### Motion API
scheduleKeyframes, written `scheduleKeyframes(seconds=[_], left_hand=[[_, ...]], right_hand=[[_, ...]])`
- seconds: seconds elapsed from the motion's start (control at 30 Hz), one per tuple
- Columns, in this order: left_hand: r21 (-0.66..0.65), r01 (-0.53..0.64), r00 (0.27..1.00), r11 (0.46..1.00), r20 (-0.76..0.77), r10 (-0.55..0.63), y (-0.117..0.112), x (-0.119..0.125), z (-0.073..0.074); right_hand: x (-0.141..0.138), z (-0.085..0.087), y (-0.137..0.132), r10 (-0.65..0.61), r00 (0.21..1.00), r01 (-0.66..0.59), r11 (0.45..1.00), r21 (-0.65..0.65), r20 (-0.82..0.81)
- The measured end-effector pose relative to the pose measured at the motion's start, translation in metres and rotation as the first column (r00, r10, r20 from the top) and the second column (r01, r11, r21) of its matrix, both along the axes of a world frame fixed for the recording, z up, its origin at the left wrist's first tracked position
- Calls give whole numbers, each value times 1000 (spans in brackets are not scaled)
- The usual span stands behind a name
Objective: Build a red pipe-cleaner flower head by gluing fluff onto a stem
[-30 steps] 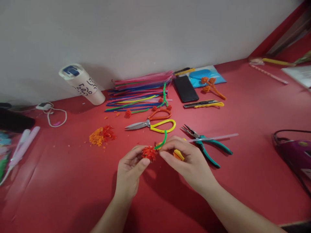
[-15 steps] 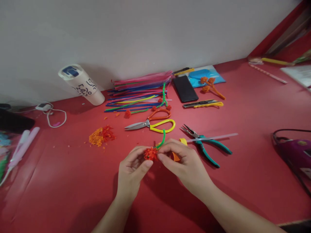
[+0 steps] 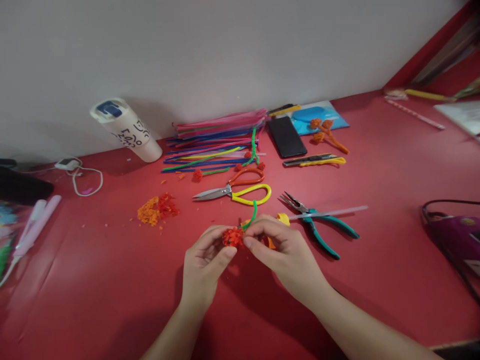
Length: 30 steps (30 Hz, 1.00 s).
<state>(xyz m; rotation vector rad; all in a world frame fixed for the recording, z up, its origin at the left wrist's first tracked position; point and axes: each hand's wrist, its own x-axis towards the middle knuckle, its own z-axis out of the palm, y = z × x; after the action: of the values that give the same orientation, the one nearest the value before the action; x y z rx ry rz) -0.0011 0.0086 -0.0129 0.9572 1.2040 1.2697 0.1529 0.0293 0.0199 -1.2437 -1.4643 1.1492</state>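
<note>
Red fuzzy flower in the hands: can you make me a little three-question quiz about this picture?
1. True or false: both hands pinch the red flower.
2. What colour is the stem coming off the flower?
3. Which tool lies just beyond the flower: A scissors, B knife, C phone?

Key: 1 true, the left hand and right hand both grip it. 2 green. 3 A.

The fuzzy red pipe-cleaner flower head (image 3: 233,237) sits on a bent green stem (image 3: 251,216), lifted just above the red table.
</note>
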Motion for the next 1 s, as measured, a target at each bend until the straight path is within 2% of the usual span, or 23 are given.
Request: scheduleKeyframes(seconds=[1.0], left_hand=[[11, 45, 995, 999, 90, -46, 1, 0, -1]], right_hand=[[0, -3, 0, 11, 1000, -12, 1000, -28, -20]])
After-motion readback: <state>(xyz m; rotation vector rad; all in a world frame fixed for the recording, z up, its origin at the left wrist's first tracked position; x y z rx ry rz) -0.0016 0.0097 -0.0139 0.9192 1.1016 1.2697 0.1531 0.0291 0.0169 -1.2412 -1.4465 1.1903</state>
